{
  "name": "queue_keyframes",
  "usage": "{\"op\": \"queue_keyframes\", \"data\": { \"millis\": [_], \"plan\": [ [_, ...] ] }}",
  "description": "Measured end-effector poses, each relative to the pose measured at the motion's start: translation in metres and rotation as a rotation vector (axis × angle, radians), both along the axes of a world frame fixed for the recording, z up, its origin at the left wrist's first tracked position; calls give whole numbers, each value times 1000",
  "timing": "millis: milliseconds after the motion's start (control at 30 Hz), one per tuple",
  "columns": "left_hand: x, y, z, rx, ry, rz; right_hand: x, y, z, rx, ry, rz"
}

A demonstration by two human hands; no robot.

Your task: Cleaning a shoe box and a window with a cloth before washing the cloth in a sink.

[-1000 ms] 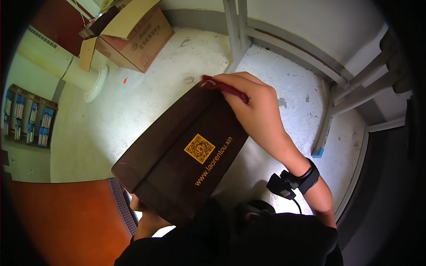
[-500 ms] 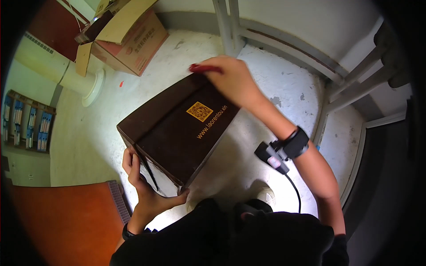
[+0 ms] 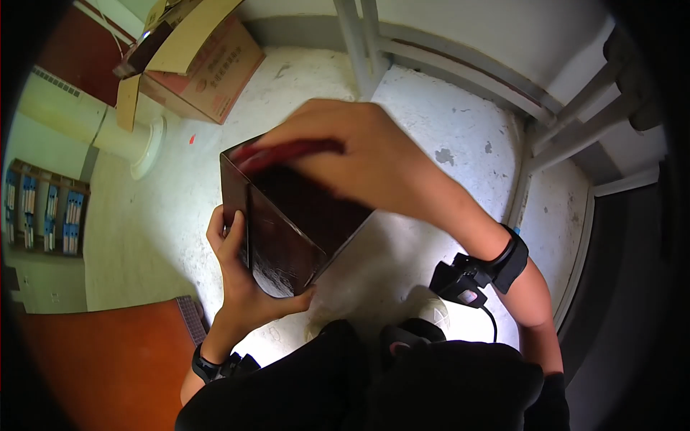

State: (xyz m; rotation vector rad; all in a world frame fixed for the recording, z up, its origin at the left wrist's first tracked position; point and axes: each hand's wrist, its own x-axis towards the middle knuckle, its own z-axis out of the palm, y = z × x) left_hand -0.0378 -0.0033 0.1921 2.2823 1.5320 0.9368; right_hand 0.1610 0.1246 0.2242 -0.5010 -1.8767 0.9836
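A dark brown cardboard box (image 3: 277, 241) is tilted in front of me, its glossy near end turned up towards me. My left hand (image 3: 248, 294) grips that end, fingers on its left side and thumb at its lower right corner. Over the top of the box is my right hand (image 3: 359, 154), closed on a dark red item (image 3: 287, 153). Motion blur hides the item's kind; it looks long and thin and lies close to the box's far left edge. The right hand and forearm cover much of the box's top.
An open cardboard carton (image 3: 208, 72) stands on the floor at the far left, beside a pale round column (image 3: 147, 151). An orange-brown surface (image 3: 108, 359) lies at the near left. Metal legs (image 3: 370, 57) rise at the back. A shelf with blue-and-white folders (image 3: 50, 215) is far left.
My right hand has moved left and nearer with the red item, across the box's top. The box has tilted so its near end shows more, and its printed top is now mostly hidden.
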Motion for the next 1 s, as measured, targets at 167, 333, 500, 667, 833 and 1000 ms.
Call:
{"op": "queue_keyframes", "data": {
  "millis": [167, 333, 500, 667, 833, 1000],
  "plan": [
    [7, 2, -3, 25, -65, -47, 42, 51, -53, -513, -287, -370],
    [33, 13, -1, 43, 42, -52, 34, 44, -54, -80, -175, -329],
    [55, 24, -1, 20, 16, 5, 38, -9, -1, -107, -84, -265],
    [108, 41, -6, 53, 179, 75, 112, -35, -41, -641, -12, -657],
    [167, 37, -36, 180, 179, -139, 167, -90, -106, -720, 125, -916],
    [186, 3, -67, 206, 303, -262, 179, -152, -159, -1064, 423, -981]
  ]
}}
